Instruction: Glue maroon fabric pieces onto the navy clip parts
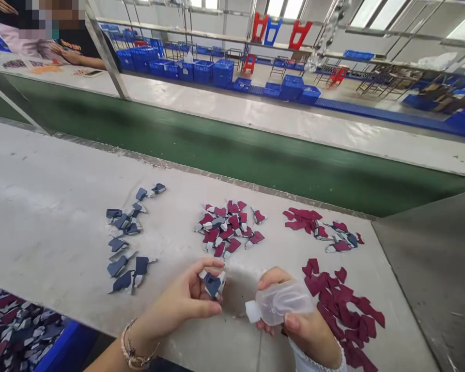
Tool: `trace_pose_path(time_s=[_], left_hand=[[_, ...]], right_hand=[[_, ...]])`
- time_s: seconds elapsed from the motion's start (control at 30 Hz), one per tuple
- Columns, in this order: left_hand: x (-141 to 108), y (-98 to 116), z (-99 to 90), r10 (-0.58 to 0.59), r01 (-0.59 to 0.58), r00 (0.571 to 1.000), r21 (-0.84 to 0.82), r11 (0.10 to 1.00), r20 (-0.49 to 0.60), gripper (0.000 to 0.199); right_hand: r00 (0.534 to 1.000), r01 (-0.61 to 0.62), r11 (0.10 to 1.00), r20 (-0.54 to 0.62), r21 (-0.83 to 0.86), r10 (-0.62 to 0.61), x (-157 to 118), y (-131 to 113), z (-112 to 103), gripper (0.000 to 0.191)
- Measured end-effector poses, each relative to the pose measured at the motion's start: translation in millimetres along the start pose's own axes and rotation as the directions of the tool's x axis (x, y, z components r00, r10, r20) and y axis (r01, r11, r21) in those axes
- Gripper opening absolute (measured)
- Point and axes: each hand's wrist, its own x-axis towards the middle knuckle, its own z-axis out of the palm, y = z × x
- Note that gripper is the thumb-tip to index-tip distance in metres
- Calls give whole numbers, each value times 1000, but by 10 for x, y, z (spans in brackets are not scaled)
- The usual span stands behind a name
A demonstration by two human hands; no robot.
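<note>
My left hand (189, 294), with a bracelet at the wrist, holds a small navy and white piece (214, 284) between its fingers and thumb. Just to the right, my right hand (294, 315) grips a translucent squeeze bottle (281, 302), its white cap pointing left toward the piece. Beyond my hands lies a pile of maroon and white pieces (228, 227). Navy pieces (118, 266) are spread in a loose column on the left. Flat maroon cutouts (344, 299) lie right of the bottle, with more maroon cutouts (302, 219) behind them.
A blue bin (67, 346) full of mixed pieces stands at the lower left. A green conveyor belt (217, 144) runs beyond the white worktable (54, 206). A metal panel (437, 268) rises at the right. Another person's arm (79, 58) rests on the far table, upper left.
</note>
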Motion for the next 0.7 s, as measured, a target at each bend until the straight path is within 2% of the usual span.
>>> trace_pose_path(time_s=[0.07,0.13,0.2,0.27,0.33,0.47,0.53,0.63,0.7], left_hand=[[-4,2,74,15,-15,1000,138,990,-4,59],[-37,32,158,37,-17,998,331,943,-54,45],[-82,81,242,64,-13,995,526,851,-79,35],[-120,124,312,90,-18,993,653,757,-76,35],[-142,145,360,94,-23,994,695,719,-64,35],[-162,133,397,97,-39,994,689,724,-45,35],[-178,127,399,112,-59,993,705,706,-30,34],[-215,132,400,111,-70,994,729,681,-8,34],[-245,141,402,101,-69,995,734,675,0,34]], right_hand=[[998,-19,999,-62,-46,16,-69,-44,23,49],[992,-17,993,-126,-113,3,-134,-67,62,46],[987,3,979,-156,-201,-35,-188,-73,125,43],[972,20,955,-217,-297,-88,-226,-78,217,38],[946,15,918,-292,-397,-141,-243,-104,334,33],[913,-79,821,-371,-566,-168,-237,-213,564,25],[919,-87,792,-355,-604,-170,-227,-264,635,22],[935,-29,771,-289,-636,-203,-221,-303,677,19],[932,-18,763,-286,-646,-220,-223,-308,681,18]])
